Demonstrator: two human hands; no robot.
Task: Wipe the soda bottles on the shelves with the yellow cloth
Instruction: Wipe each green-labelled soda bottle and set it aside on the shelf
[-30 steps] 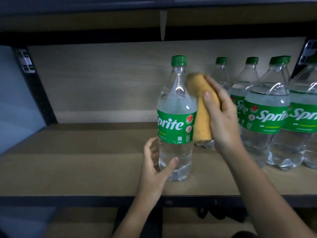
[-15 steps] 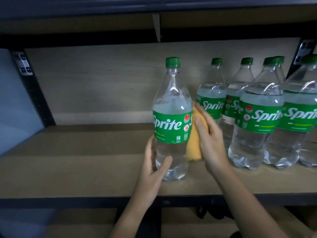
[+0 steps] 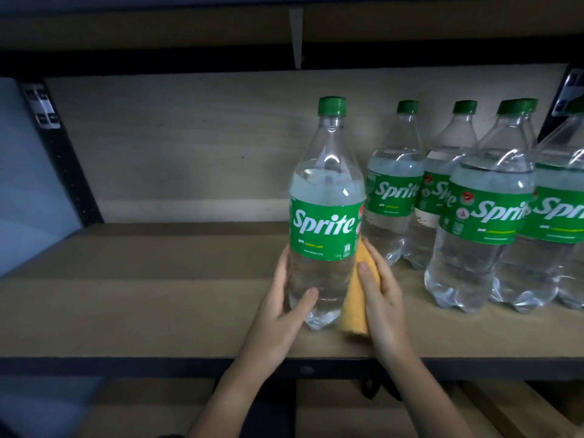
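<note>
Both hands grip: left clear ribbed bottle, right folded yellow cloth.

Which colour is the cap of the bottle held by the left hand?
Green cap, seen clearly in the head view.

The bottle at centre is clear, glossy plastic with a smooth green label and a ridged green plastic cap; the bottles at 3 o'clock show the same shiny finish. The yellow cloth looks soft, matt and slightly napped. The shelf board is matt, wood-like board edged by a dark, matt metal frame.
</note>
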